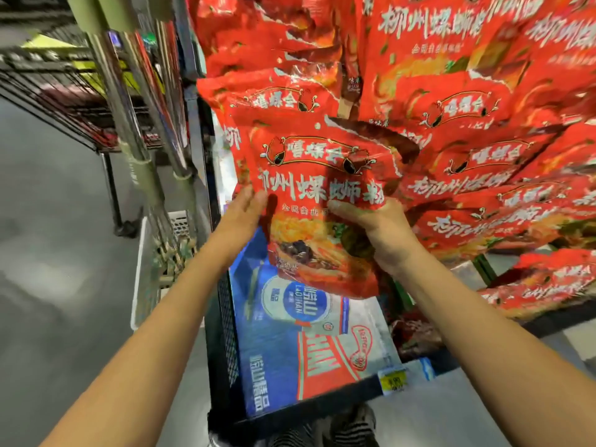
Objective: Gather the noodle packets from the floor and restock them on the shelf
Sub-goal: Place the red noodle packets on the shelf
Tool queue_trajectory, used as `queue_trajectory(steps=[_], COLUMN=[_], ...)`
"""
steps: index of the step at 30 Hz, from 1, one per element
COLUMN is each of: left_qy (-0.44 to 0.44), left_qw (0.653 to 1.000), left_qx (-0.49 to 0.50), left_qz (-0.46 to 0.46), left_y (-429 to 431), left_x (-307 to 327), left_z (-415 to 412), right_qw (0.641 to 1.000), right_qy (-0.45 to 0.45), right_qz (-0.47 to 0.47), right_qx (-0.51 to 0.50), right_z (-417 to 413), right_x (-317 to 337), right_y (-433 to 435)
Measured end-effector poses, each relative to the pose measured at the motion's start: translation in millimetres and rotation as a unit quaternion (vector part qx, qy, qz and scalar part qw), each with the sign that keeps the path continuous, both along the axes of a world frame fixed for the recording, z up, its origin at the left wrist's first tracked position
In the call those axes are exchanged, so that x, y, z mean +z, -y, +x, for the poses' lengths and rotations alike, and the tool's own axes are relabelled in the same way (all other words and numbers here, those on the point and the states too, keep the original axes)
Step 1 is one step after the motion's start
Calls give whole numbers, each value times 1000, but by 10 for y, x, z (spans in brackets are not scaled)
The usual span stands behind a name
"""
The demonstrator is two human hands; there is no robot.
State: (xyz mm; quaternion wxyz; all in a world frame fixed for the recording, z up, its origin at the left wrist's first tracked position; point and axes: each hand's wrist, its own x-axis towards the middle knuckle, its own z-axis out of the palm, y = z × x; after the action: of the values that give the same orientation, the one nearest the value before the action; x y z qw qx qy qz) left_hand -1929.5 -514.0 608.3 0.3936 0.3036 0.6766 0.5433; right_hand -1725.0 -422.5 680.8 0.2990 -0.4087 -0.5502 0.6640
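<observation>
Noodle packet point(317, 201) held upright before the stocked shelf point(483, 130), left hand point(245, 211) and right hand point(377, 227) clamped on its sides; restocking step, next push it into the row.

A shop aisle. A shelf point(419, 369) carries a yellow price tag point(392, 380) on its front edge. Above the tag, identical red noodle packets point(477, 150) crowd together. Left of the shelf stand wire racks point(64, 88) on a grey floor point(48, 253).
</observation>
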Motion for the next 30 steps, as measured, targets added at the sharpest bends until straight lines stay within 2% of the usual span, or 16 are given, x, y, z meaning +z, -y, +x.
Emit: queue_trajectory(steps=[3,8,11,16,20,30], left_qy=[6,-53,-76,-63,-70,-92], left_qw=[1000,988,979,977,973,953], left_qx=[-11,115,156,186,205,289], left_qz=[28,86,110,83,81,-18], left_y=[112,103,12,-157,-200,35], left_x=[125,158,93,-117,-160,-218], left_z=[21,-95,-67,-38,-26,399], right_qw=[1000,993,984,988,977,963], right_qy=[23,47,47,140,198,260], right_qz=[11,110,167,49,52,53], right_qx=[-6,-23,-28,-48,-58,-43], right_z=[-143,-514,-675,-774,-798,-451], right_x=[-109,-212,-393,-752,-933,-942], right_y=[-70,-222,-373,-527,-485,-252])
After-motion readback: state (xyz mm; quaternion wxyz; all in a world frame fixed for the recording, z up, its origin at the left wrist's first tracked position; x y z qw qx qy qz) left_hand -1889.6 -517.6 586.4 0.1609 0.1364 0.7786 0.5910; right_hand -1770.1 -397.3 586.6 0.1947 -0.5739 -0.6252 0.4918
